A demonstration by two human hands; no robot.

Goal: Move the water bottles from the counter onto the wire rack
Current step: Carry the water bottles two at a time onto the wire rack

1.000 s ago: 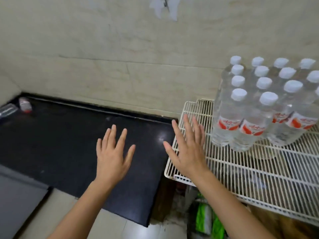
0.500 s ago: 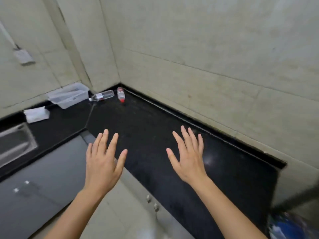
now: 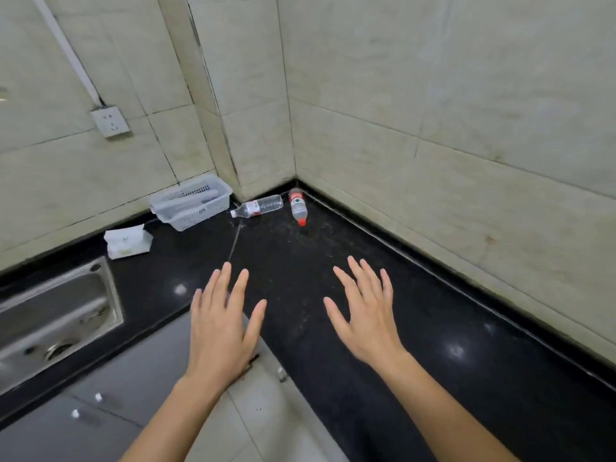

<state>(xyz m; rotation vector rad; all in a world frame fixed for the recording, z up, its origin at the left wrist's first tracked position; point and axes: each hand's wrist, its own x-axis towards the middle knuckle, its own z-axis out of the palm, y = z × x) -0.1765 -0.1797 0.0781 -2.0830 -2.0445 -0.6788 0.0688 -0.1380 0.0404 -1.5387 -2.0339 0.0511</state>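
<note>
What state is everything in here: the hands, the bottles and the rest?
Left hand: open, holding nothing.
Right hand: open, holding nothing.
White-capped bottle: capped, lying on its side on the counter.
Red-capped bottle: capped, lying on its side.
Basket: upright.
Wall socket: nothing plugged in.

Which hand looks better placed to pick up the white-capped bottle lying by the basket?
Left, probably. The left hand hovers open roughly in line with the white-capped bottle, whose cap end lies toward that side. The right hand, also open, sits further right, nearer the red-capped bottle.
</note>
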